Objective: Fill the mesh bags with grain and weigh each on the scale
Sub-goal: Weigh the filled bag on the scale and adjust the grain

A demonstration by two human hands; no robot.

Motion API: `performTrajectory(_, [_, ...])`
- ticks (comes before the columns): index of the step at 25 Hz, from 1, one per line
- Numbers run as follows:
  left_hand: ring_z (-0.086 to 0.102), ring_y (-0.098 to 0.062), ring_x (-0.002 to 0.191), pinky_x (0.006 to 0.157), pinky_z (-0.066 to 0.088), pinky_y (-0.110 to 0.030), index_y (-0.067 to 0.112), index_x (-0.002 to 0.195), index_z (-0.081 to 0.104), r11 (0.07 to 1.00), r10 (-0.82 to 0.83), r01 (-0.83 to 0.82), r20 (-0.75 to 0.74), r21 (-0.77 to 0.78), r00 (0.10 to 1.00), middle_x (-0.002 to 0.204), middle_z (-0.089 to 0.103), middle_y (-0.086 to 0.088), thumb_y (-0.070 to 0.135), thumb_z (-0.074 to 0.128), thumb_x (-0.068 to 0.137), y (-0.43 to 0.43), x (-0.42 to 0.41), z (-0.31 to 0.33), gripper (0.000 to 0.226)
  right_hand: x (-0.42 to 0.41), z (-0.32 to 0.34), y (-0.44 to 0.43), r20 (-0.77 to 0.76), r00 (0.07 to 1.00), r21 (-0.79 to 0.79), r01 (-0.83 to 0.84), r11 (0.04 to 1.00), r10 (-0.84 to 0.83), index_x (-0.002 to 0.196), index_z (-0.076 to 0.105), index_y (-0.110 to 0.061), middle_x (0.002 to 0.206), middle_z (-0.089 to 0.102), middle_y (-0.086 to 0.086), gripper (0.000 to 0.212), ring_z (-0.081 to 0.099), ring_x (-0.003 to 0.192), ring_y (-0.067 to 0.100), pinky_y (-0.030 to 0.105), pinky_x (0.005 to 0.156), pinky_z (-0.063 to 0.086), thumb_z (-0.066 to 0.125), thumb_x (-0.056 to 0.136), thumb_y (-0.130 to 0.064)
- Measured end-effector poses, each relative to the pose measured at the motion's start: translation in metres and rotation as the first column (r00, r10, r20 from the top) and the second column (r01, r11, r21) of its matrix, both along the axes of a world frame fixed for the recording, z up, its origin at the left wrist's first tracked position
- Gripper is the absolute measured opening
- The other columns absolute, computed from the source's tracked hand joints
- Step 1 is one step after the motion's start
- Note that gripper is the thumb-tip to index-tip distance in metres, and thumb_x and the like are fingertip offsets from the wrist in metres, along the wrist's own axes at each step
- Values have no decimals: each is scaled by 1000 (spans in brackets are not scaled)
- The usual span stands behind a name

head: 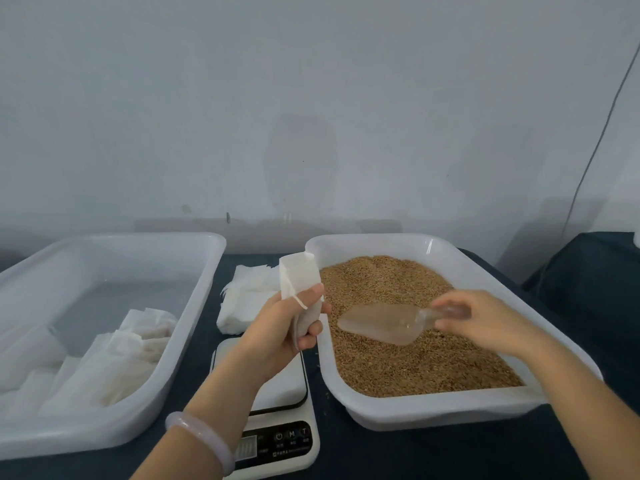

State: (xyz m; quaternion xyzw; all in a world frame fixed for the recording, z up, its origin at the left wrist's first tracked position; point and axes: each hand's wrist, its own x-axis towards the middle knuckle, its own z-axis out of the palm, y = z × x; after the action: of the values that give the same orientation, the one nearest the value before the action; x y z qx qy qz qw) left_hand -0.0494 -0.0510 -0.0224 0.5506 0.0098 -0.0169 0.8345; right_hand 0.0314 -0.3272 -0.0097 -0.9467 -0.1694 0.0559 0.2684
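Observation:
My left hand (pixel 282 327) grips a white mesh bag (pixel 298 278) upright beside the left rim of the grain tray (pixel 446 408), above the scale. Brown grain (pixel 415 362) fills that tray. My right hand (pixel 485 318) holds the handle of a clear plastic scoop (pixel 381 323) just above the grain; the scoop points left toward the bag and looks blurred. A white digital scale (pixel 284 386) lies between the two trays, partly hidden by my left forearm; its platform bears nothing I can see.
A stack of flat white bags (pixel 246 299) lies behind the scale. The left clear tray (pixel 194 271) holds several filled white bags (pixel 114 362). A dark cloth covers the table; a wall stands close behind.

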Motion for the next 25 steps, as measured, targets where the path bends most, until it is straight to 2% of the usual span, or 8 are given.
performTrajectory(3, [57, -19, 60, 46, 45, -25, 14, 114, 61, 998, -55, 55, 45, 10, 997, 97, 62, -12, 33, 60, 78, 17, -5, -1, 41, 1, -17, 7, -33, 999, -132, -31, 991, 27, 102, 55, -41, 111, 56, -20, 23, 53, 107, 4, 29, 98, 40, 65, 85, -29])
performTrajectory(6, [62, -30, 104, 81, 53, -40, 27, 118, 66, 990, -94, 88, 49, 108, 994, 127, 60, -6, 44, 51, 86, 38, -4, -5, 40, -1, -9, 15, -49, 999, -276, -19, 961, 5, 101, 54, -42, 112, 53, -22, 21, 49, 113, 4, 36, 104, 31, 64, 85, -34])
performTrajectory(8, [51, -19, 125, 102, 43, -40, 36, 116, 67, 966, -127, 107, 71, 237, 989, 135, 55, 7, 50, 51, 88, 51, -4, -7, 35, -6, 1, 30, 75, 997, -347, -1, 938, 28, 110, 56, -40, 121, 52, -23, 29, 45, 118, 4, 48, 113, 23, 65, 82, -43])
performTrajectory(11, [35, -2, 135, 115, 25, -40, 54, 118, 58, 901, -281, 218, 120, 376, 952, 138, 47, 24, 60, 53, 84, 63, -8, -4, 35, -26, 22, 80, 216, 963, 18, -171, 985, 163, 115, 59, -35, 119, 59, -21, 33, 53, 107, -5, 27, 98, 41, 64, 83, -40])
performTrajectory(15, [45, -12, 130, 110, 30, -43, 48, 136, 42, 828, -391, 249, 200, 502, 899, 136, 52, 15, 62, 53, 85, 69, -14, 1, 54, -53, 30, 150, -61, 861, 442, -430, 787, 504, 106, 66, -30, 96, 70, -18, 20, 63, 83, -5, 13, 68, 46, 64, 88, -23])
performTrajectory(18, [57, -18, 109, 98, 40, -40, 31, 143, 35, 824, -373, 231, 189, 517, 908, 111, 64, 3, 53, 54, 87, 79, -22, 6, 63, -54, 25, 175, -116, 814, 520, -439, 733, 570, 98, 67, -17, 71, 66, -8, 12, 54, 58, 7, 22, 59, 43, 67, 86, -15])
performTrajectory(21, [61, -9, 105, 87, 50, -26, 38, 125, 50, 743, -260, 63, 201, 666, 945, 109, 66, 9, 39, 63, 86, 94, -31, 13, 41, -51, 18, 187, -70, 850, 459, -438, 773, 523, 89, 70, -18, 65, 66, -5, 18, 54, 52, 6, 20, 58, 47, 73, 79, -33])
performTrajectory(25, [64, -11, 62, 68, 55, -34, 9, 75, 67, 468, 91, -224, 206, 855, 974, 65, 64, 2, 16, 79, 74, 110, -33, 16, 15, -42, 7, 199, -55, 891, 339, -408, 848, 450, 94, 70, -11, 81, 71, 2, 24, 66, 62, 8, 21, 58, 55, 75, 79, -29])
